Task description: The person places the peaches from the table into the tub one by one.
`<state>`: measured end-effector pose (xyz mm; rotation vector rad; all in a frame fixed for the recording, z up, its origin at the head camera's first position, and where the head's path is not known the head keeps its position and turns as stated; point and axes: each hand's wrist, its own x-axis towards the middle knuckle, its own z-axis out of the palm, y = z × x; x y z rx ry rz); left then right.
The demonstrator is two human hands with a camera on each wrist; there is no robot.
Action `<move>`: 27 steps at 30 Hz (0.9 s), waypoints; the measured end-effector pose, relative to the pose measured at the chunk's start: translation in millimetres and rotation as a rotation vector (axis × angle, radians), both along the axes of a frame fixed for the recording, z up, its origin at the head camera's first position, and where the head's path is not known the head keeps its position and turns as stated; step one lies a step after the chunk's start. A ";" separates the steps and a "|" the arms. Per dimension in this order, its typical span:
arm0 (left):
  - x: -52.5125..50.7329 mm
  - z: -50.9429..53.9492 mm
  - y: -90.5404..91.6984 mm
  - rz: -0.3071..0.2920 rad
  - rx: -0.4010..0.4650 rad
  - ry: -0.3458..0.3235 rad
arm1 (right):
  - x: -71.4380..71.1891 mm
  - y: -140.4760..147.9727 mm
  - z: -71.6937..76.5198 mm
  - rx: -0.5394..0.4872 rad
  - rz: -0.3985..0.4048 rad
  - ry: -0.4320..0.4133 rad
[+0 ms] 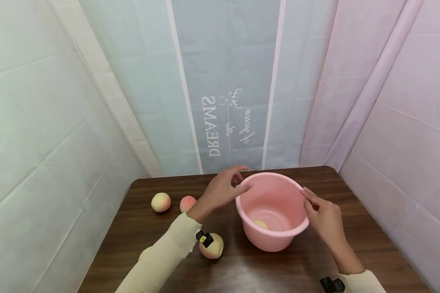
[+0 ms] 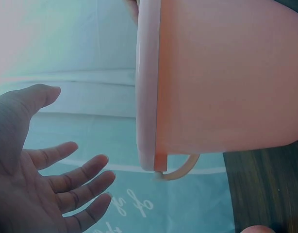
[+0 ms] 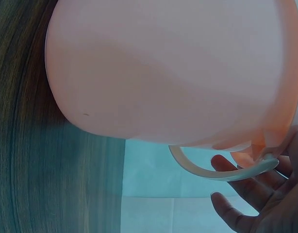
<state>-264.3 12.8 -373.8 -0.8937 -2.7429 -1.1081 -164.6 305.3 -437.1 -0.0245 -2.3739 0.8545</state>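
A pink plastic bucket [image 1: 267,240] stands upright on the table, with a pale yellow round thing [image 1: 261,224], partly hidden by the near wall, on its floor. My left hand [image 1: 223,187] is beside the bucket's left rim, fingers spread; the left wrist view shows a gap between it and the rim [image 2: 148,87]. My right hand [image 1: 324,217] holds the right rim between thumb and fingers, close to the curved handle [image 3: 202,172]. Left of the bucket lie peaches: one at the back left [image 1: 161,202], a redder one [image 1: 188,203] and a near one [image 1: 212,249] partly behind the wrist strap.
Another yellow fruit [image 1: 144,253] is mostly hidden by the left sleeve [image 1: 165,252]. The dark wooden table [image 1: 124,244] ends at the back against a hanging printed cloth [image 1: 227,61]. Pale cloth walls stand at left [image 1: 58,162] and right [image 1: 407,162].
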 end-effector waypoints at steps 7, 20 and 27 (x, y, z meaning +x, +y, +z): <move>1.1 3.0 -7.6 0.032 0.000 0.008 | 0.3 -1.7 -3.5 0.000 -0.003 0.028; 0.0 -2.9 -25.5 0.048 0.044 0.006 | 2.7 -3.8 -5.7 -0.002 -0.009 0.044; -1.1 -4.4 -38.3 0.060 0.089 -0.036 | 1.1 -2.1 -7.2 -0.005 -0.007 0.057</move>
